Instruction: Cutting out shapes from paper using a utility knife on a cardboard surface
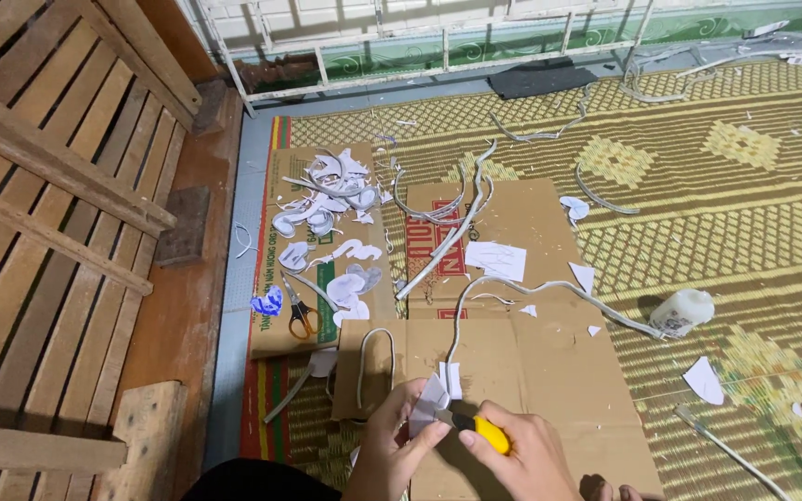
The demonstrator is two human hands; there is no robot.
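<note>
While your left hand [392, 445] pinches white paper cutouts [433, 397], your right hand [522, 455], cut off at the bottom edge, grips a yellow-handled knife [483, 429].

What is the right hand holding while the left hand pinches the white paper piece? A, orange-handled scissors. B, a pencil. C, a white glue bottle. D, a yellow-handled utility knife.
D: the right hand grips a yellow-handled utility knife whose tip meets the white paper piece held by the left hand; the scissors and the glue bottle lie untouched on the floor.
</note>
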